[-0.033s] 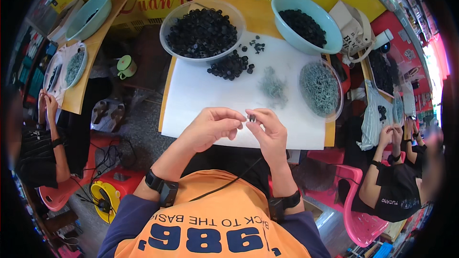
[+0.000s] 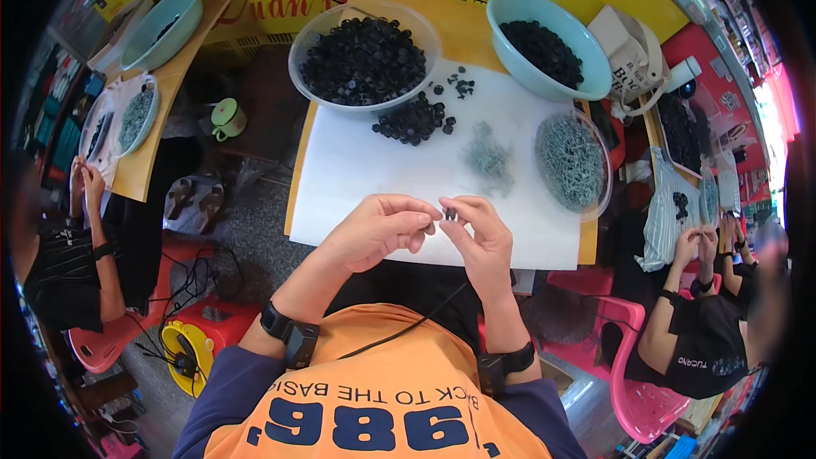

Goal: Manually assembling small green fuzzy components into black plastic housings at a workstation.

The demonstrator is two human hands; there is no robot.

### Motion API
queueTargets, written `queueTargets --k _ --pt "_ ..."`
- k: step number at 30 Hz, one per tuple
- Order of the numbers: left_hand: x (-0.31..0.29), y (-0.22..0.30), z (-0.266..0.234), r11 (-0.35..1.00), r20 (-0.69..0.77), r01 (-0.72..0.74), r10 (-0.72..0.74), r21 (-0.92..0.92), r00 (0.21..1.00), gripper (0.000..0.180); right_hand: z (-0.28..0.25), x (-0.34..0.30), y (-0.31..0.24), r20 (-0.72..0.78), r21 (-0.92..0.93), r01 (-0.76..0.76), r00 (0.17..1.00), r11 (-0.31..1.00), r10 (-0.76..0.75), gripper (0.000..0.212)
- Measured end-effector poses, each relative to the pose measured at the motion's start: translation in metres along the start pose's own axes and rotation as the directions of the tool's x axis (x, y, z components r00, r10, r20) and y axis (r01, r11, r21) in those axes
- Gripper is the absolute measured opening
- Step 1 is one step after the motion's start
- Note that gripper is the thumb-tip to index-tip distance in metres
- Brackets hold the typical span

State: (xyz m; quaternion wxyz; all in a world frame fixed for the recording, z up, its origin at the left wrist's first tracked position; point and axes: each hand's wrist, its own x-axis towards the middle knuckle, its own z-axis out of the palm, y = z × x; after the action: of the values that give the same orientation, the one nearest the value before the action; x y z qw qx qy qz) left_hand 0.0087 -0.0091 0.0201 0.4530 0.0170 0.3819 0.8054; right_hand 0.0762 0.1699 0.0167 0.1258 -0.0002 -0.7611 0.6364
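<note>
My right hand (image 2: 481, 234) pinches a small black plastic part (image 2: 450, 214) between thumb and fingertips, over the near edge of the white sheet (image 2: 340, 195). Close beside it on the left, my left hand (image 2: 382, 229) has thumb and forefinger pressed together; what they hold, if anything, is too small to make out. Beyond the hands lies a heap of black parts (image 2: 412, 119), with a few smaller black pieces (image 2: 461, 82) next to it. A loose pile of thin grey-green metal pieces, like screws or pins (image 2: 489, 157), lies right of the middle.
At the back stand a clear tub (image 2: 293, 64) and a light-blue basin (image 2: 599, 81), both holding black parts. An oval tray (image 2: 607, 178) of grey-green pieces sits on the right. Other people work at side tables on the left (image 2: 161, 110) and right. A green mug (image 2: 227, 119) stands at left.
The whole view has shifted very slightly. My hands keep nearly the same pose, the black part still in the right fingertips.
</note>
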Motion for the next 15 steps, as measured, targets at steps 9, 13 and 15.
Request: queueTargets --k 9,13,15 --pt "0.001 -0.002 -0.003 0.999 -0.016 -0.037 0.037 -0.029 0.999 0.012 0.003 0.003 -0.013 0.076 -0.181 0.097 0.993 0.979 -0.085 0.039" --pt "0.000 -0.002 -0.003 0.997 -0.063 -0.067 0.066 -0.025 0.996 0.011 0.001 -0.001 -0.006 0.044 -0.047 -0.010 0.999 0.999 0.012 0.035" --pt "0.001 -0.003 -0.004 0.995 -0.069 -0.097 0.097 0.004 0.993 0.012 0.002 -0.004 -0.003 0.014 0.225 -0.213 0.976 0.951 0.215 0.029"
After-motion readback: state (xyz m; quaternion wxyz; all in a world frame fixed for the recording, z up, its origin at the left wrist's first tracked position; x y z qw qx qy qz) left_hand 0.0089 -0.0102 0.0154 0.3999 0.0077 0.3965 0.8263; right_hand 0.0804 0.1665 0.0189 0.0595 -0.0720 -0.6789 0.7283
